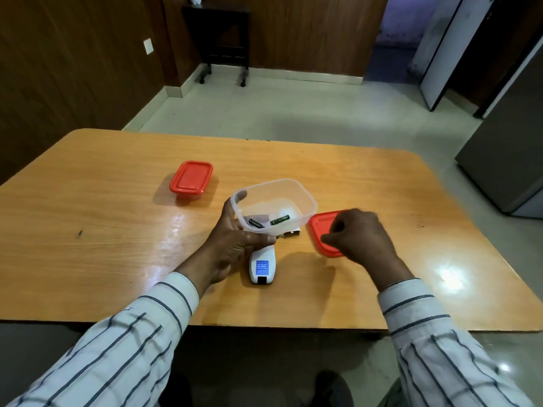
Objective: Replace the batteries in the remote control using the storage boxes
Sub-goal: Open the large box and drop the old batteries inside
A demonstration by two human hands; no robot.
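My left hand (232, 245) grips the open clear storage box (296, 195), thumb over its left rim and fingers under its base, holding it tilted just above the table. Two dark batteries (257, 223) (279, 220) lie inside it. The white remote control (262, 267) lies back side up below the box, blue label showing, its far end hidden under my left hand. A small white piece (292, 232) peeks out behind the box. My right hand (358, 236) is curled over the red lid (318, 224) to the right of the box and appears to hold it.
A second storage box with its red lid on (191, 179) stands at the back left of the wooden table (102, 230). A grey cabinet (505, 160) stands off the table's right side, with tiled floor beyond.
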